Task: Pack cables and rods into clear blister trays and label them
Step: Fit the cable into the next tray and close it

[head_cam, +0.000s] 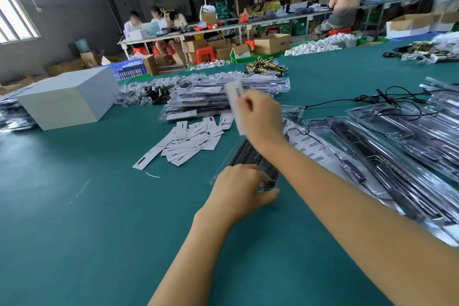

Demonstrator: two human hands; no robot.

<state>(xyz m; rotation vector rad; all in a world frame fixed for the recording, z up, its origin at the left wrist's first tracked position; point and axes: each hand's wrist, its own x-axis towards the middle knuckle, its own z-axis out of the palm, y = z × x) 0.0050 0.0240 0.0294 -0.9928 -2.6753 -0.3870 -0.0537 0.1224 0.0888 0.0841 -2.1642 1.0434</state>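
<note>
Green matting covers the table [74, 218]; the left hand [242, 187] grips the near end of a clear blister tray [248, 156], and just beyond it the right hand [263, 117] pinches a white label [234, 97] aloft. Loose labels [188, 141] lie left of both hands, in a grey-walled workshop

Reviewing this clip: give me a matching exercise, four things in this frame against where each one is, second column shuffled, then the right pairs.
Things:
1. white label card
2. blister tray
3. loose pile of labels
4. white box

Places:
A. far left on the green table
B. raised in the right hand
C. under the left hand
D. spread flat left of the right hand

Pairs: 1-B, 2-C, 3-D, 4-A
</note>
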